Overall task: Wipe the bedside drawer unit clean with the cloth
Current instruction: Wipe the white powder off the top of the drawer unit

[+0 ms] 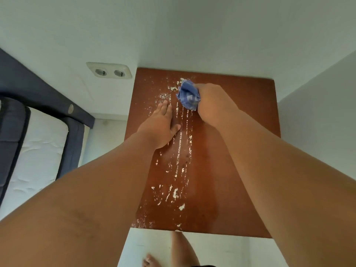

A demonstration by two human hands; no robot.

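Observation:
The bedside drawer unit shows its reddish-brown top from above, streaked with white patches and lines down its middle. My right hand is shut on a bunched blue checked cloth and presses it on the top near the far edge. My left hand lies flat on the top, palm down with fingers together, just left of the cloth. The drawer fronts are hidden below the top.
A double wall socket sits on the white wall left of the unit. A bed with a dark blue frame and white mattress stands at the left. White walls close in behind and to the right. My bare foot stands on the floor below.

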